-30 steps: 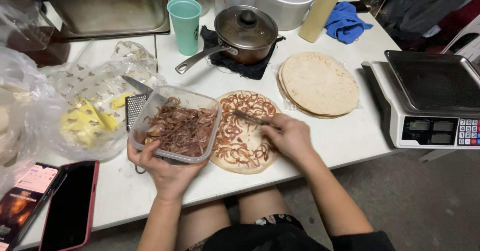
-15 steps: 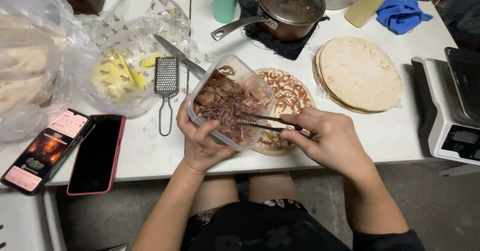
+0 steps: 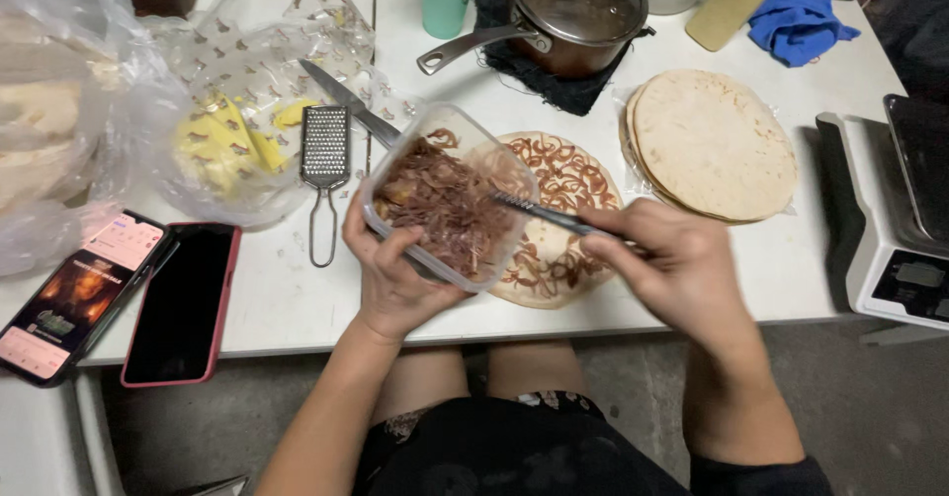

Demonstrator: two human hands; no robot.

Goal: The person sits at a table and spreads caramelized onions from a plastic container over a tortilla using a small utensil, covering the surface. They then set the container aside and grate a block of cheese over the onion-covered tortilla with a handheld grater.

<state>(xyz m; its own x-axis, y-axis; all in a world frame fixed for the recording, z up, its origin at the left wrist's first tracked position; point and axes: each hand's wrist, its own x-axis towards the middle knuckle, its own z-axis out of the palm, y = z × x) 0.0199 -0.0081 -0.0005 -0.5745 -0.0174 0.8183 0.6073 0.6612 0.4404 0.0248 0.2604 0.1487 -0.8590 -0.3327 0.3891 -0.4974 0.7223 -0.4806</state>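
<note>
White tabletop (image 3: 287, 308), phones (image 3: 129, 298) and grater (image 3: 323, 150) far left, left hand (image 3: 395, 278) gripping tilted tub of shredded meat (image 3: 450, 199), right hand (image 3: 672, 269) closed round fork (image 3: 544, 214), sauced tortilla (image 3: 563, 214) beneath still meatless, plain stack (image 3: 712, 145) untouched.

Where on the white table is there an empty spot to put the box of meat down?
Bare white table shows between the small metal grater and the red-cased phone, along the near edge. Another bare strip lies between the stack of plain tortillas and the grey kitchen scale. The far side around the lidded steel pot is crowded.
</note>
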